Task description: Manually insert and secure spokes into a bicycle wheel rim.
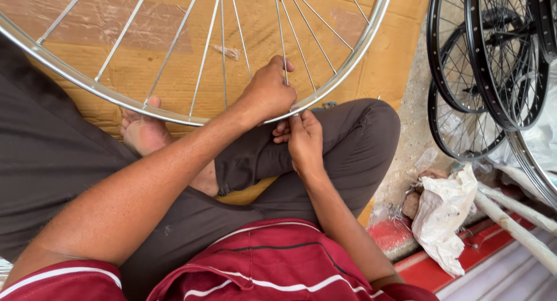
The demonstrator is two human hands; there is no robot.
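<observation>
The silver wheel (191, 118) filled the upper left of the frame, its rim curving from the left edge to the upper right above the lap. At centre frame the left hand (268, 93) pinched a spoke (282, 45) running nearly vertically up from the rim. Just below, the right hand (304, 139) had its fingers closed on the rim's lower edge.

Your silver wheel rim (348, 69) runs off the top and left edges of the frame, so its hub and most of its spokes are out of sight. Your left hand (268, 94) covers the spoke end it pinches, and your right hand (304, 139) has its fingertips tucked under the rim, hidden. At upper right the black wheels (487, 63) are cut by the frame edge. What the crumpled white bag (444, 217) holds cannot be told.
</observation>
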